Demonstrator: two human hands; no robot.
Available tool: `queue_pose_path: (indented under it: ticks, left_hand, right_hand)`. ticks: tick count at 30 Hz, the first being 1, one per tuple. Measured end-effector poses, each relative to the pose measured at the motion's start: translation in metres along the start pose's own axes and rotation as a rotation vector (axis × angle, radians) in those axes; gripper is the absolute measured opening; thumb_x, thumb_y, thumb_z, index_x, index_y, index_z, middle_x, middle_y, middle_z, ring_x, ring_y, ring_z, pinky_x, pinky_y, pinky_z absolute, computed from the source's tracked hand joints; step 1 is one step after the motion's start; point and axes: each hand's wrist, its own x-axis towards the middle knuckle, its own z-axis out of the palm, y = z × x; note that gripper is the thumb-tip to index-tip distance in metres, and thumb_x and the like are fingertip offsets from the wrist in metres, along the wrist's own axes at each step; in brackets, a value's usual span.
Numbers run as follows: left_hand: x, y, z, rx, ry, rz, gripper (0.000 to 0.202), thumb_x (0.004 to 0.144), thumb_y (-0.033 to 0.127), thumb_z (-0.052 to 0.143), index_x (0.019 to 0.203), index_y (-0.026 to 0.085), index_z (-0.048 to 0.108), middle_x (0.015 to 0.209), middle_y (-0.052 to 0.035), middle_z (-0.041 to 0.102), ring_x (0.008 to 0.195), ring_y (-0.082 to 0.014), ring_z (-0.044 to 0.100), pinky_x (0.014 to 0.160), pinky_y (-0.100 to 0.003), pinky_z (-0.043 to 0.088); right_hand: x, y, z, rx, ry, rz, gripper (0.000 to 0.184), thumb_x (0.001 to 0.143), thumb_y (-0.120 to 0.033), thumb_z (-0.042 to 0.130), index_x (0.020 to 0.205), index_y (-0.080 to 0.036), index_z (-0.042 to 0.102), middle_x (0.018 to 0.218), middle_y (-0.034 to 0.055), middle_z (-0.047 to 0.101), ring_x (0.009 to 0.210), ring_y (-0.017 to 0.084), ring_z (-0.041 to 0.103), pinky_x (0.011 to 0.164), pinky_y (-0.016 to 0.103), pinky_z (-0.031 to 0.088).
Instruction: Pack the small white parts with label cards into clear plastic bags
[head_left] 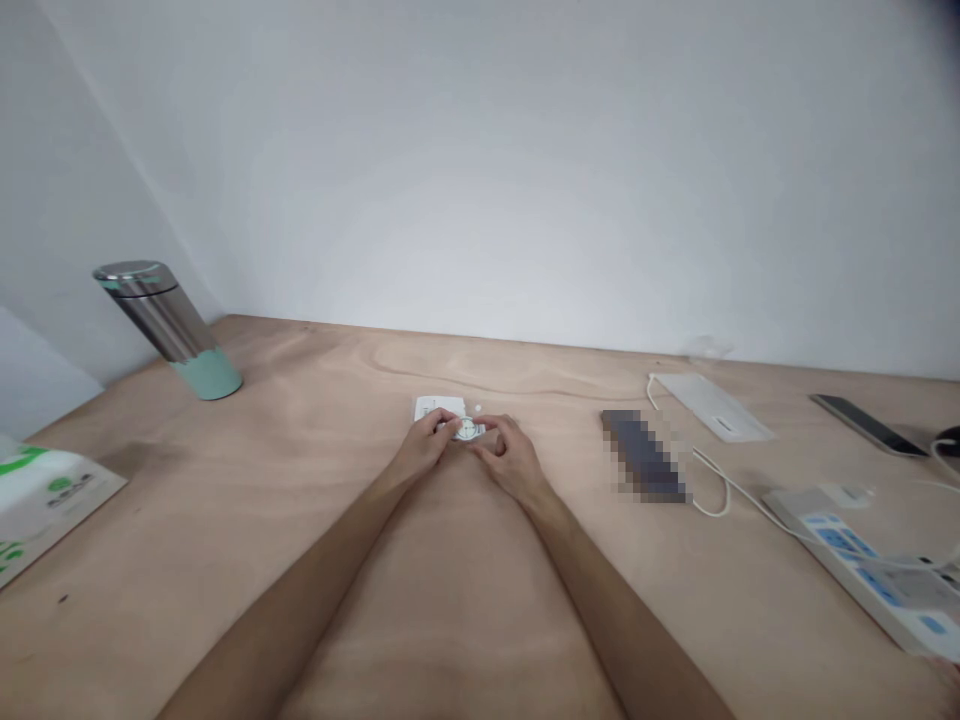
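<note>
Forearms [311,580] converge over the pale wooden counter [450,600]. The left hand [424,447] pinches a small, white, dark-ringed disc [466,429]; the right hand [517,462] curves at its edge, thumb and forefinger apart.

I watched the left hand [421,446] pinch the edge of a small round white piece [466,429], while the right hand [514,458] curved its thumb and forefinger about the other side; contact there was too small for me to make out. A white card [438,405] lay just behind them on the wooden table [435,620]. On my left I had a steel-and-green flask [171,330] and a green-printed packet [56,500]; on my right, a blurred dark device [645,458], a translucent white sleeve [712,407], a dark phone [868,425] and a white cable [750,500] crossing a blue-marked box [885,595].
</note>
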Motion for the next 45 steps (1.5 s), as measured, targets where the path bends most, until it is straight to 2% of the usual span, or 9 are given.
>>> queue_pose_path:
  ticks: [3, 6, 10, 17, 22, 29, 36, 41, 45]
  left_hand:
    - [-0.001, 0.0, 0.001, -0.095, 0.035, -0.013, 0.036, 0.078, 0.046, 0.059, 0.101, 0.02, 0.048, 0.067, 0.0053, 0.05, 0.046, -0.0074, 0.042, 0.041, -0.018, 0.032]
    - [-0.002, 0.002, 0.0, -0.156, -0.03, -0.017, 0.039, 0.078, 0.046, 0.06, 0.104, 0.021, 0.046, 0.065, 0.0063, 0.048, 0.046, -0.0071, 0.04, 0.039, -0.017, 0.032]
    - [-0.004, 0.008, -0.004, -0.15, -0.115, 0.01, 0.034, 0.08, 0.047, 0.058, 0.101, 0.021, 0.052, 0.062, 0.0062, 0.046, 0.045, -0.0067, 0.039, 0.039, -0.016, 0.032]
    - [-0.002, 0.008, -0.005, -0.078, -0.101, 0.02, 0.034, 0.082, 0.052, 0.053, 0.079, 0.018, 0.054, 0.057, 0.0049, 0.048, 0.043, -0.0075, 0.041, 0.041, -0.019, 0.034]
    - [-0.006, 0.011, -0.002, -0.061, -0.133, -0.021, 0.044, 0.085, 0.059, 0.043, 0.075, 0.018, 0.055, 0.057, 0.003, 0.053, 0.048, -0.0101, 0.047, 0.045, -0.021, 0.037]
    - [-0.011, 0.02, -0.003, -0.052, -0.204, 0.034, 0.035, 0.076, 0.047, 0.062, 0.096, 0.017, 0.059, 0.072, 0.002, 0.053, 0.06, -0.01, 0.049, 0.045, -0.018, 0.036]
    - [-0.009, 0.014, -0.003, -0.033, -0.193, 0.043, 0.041, 0.077, 0.048, 0.061, 0.105, 0.019, 0.059, 0.07, 0.0022, 0.05, 0.06, -0.0113, 0.049, 0.044, -0.018, 0.036]
    - [-0.01, 0.014, -0.004, 0.041, -0.19, 0.066, 0.032, 0.076, 0.046, 0.062, 0.091, 0.017, 0.06, 0.062, 0.0044, 0.047, 0.054, -0.0089, 0.043, 0.047, -0.019, 0.033]
    - [-0.007, 0.008, -0.004, 0.079, -0.157, 0.079, 0.029, 0.077, 0.045, 0.061, 0.087, 0.018, 0.058, 0.061, 0.0047, 0.047, 0.053, -0.0094, 0.042, 0.048, -0.02, 0.032]
  right_hand:
    - [0.0, 0.001, 0.001, -0.029, 0.009, -0.008, 0.023, 0.08, -0.024, 0.057, 0.103, -0.024, 0.062, 0.098, 0.0035, 0.062, 0.072, 0.016, 0.055, 0.066, 0.028, 0.045]
    - [0.0, -0.001, 0.0, -0.09, 0.002, -0.024, 0.021, 0.083, -0.022, 0.054, 0.102, -0.024, 0.061, 0.099, 0.003, 0.062, 0.066, 0.014, 0.054, 0.065, 0.027, 0.044]
    - [0.0, -0.006, -0.001, -0.163, -0.011, -0.04, 0.021, 0.084, -0.021, 0.053, 0.103, -0.024, 0.06, 0.099, 0.0028, 0.061, 0.062, 0.013, 0.053, 0.064, 0.027, 0.044]
    - [-0.001, -0.01, -0.002, -0.192, 0.011, 0.0, 0.019, 0.087, -0.03, 0.053, 0.104, -0.026, 0.062, 0.102, 0.0036, 0.059, 0.067, 0.013, 0.058, 0.064, 0.027, 0.048]
    - [-0.002, -0.012, -0.002, -0.054, 0.031, 0.023, 0.016, 0.083, -0.033, 0.057, 0.095, -0.023, 0.062, 0.095, 0.0029, 0.063, 0.067, 0.014, 0.059, 0.062, 0.026, 0.049]
    - [-0.003, -0.012, -0.002, 0.166, 0.094, 0.117, 0.014, 0.077, -0.034, 0.058, 0.077, -0.02, 0.054, 0.069, -0.0015, 0.059, 0.055, 0.011, 0.051, 0.049, 0.022, 0.042]
    - [0.003, -0.008, -0.005, 0.478, 0.059, 0.324, 0.025, 0.073, -0.041, 0.059, 0.086, -0.021, 0.051, 0.067, -0.0038, 0.056, 0.04, 0.008, 0.039, 0.036, 0.021, 0.032]
    - [0.005, -0.002, -0.006, 0.504, -0.045, 0.413, 0.031, 0.07, -0.037, 0.058, 0.094, -0.018, 0.061, 0.052, -0.0055, 0.05, 0.037, 0.009, 0.039, 0.036, 0.021, 0.033]
    - [0.005, -0.004, -0.008, 0.489, -0.068, 0.412, 0.034, 0.069, -0.04, 0.063, 0.094, -0.017, 0.064, 0.059, -0.0031, 0.056, 0.04, 0.008, 0.044, 0.038, 0.02, 0.037]
